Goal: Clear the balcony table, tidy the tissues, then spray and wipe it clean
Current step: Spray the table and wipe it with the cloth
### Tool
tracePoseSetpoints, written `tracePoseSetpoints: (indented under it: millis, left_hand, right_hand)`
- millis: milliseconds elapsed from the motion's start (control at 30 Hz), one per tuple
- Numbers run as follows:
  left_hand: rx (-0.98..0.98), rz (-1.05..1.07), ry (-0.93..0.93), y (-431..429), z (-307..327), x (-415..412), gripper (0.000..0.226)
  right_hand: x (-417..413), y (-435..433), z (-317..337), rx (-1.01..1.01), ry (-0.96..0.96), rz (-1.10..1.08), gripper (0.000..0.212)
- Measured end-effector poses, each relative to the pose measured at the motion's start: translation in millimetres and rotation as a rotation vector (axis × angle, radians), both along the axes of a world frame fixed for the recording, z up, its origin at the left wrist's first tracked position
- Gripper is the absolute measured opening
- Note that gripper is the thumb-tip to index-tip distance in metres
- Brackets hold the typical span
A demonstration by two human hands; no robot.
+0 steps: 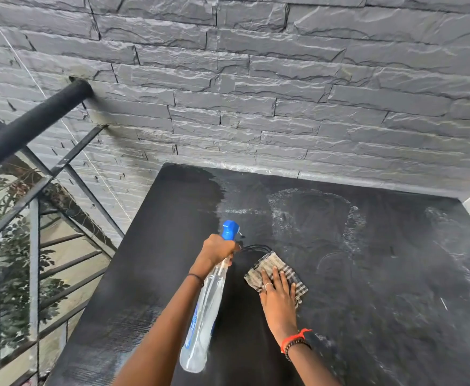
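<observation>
Black table (pixel 367 274); checked cloth (pixel 273 270) under right hand (pixel 277 295); left hand (pixel 217 250) grips spray bottle (pixel 204 310).

The left hand (pixel 217 250) hides the trigger of the spray bottle (pixel 203 310); the right hand (pixel 278 295) half-covers the cloth (pixel 270 263).

The lone head camera is looking forward and steeply down onto the table (pixel 395 274), sitting close above its near edge and facing the wall (pixel 256 79) behind; the railing (pixel 30 126) is filling the view's left side.
</observation>
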State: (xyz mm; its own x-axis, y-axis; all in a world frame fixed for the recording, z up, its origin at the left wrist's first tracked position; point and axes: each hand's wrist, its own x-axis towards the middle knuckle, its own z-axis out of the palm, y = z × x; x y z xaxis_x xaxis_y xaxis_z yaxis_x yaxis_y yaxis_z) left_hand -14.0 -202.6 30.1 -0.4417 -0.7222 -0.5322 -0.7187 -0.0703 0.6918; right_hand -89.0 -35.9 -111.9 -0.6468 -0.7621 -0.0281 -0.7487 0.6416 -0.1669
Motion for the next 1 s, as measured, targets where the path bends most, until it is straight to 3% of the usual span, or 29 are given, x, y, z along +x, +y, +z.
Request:
tracePoseSetpoints:
  millis: [200,300,433,600,833,1000]
  left_hand:
    - [-0.007,0.046,0.065,-17,-3,3,0.021]
    - [0.019,0.091,0.103,-30,-6,9,0.017]
    - [-0.01,0.139,0.082,-47,-8,18,0.018]
    - [-0.037,0.179,0.044,-66,-13,31,0.023]
    - [-0.006,0.246,0.116,-82,-18,40,0.017]
    - [0.005,0.26,0.144,-95,-14,41,0.016]
  right_hand:
    - [5,-3,-3,0.01,-0.032,0.005,0.064]
    - [23,-21,-5,0.008,-0.03,0.126,0.057]
    - [51,-73,-2,0.003,-0.091,0.321,0.048]
    - [26,-141,5,0.079,-0.171,0.364,0.048]
    - [-55,-131,3,0.062,-0.09,0.193,0.05]
    - [-35,-83,-6,-0.039,-0.075,0.054,0.052]
